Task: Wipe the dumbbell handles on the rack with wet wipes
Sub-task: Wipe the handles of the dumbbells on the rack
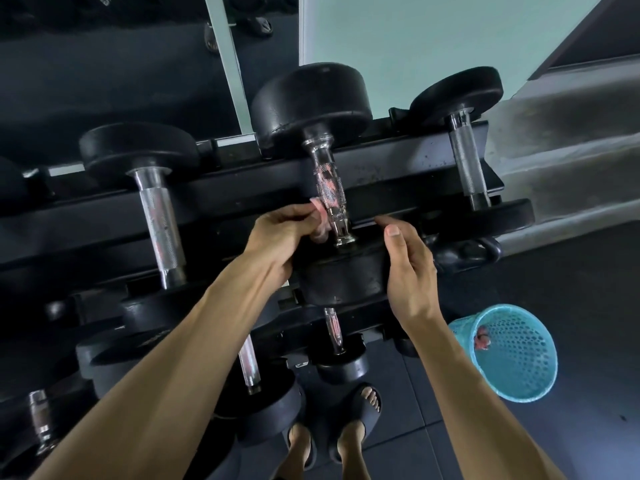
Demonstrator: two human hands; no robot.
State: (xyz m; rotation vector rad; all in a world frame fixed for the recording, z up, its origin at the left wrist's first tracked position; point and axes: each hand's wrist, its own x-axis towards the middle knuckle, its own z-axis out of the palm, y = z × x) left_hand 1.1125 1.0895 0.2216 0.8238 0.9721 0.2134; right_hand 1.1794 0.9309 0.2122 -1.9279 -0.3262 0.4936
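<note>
A black dumbbell with a chrome knurled handle (329, 188) lies on the top tier of the black rack (242, 199). My left hand (280, 233) pinches a crumpled pinkish wet wipe (320, 220) against the near left side of that handle. My right hand (408, 261) rests with relaxed fingers on the dumbbell's near black head (346, 275), thumb up. Two more dumbbells lie on the same tier, with handles to the left (161, 220) and to the right (465, 161).
A turquoise mesh bin (516, 355) stands on the dark floor at the right, with a crumpled pinkish wipe inside. Lower rack tiers hold more dumbbells (332, 327). My feet in dark slides (353, 424) stand close to the rack. A mirror and a pale wall are behind.
</note>
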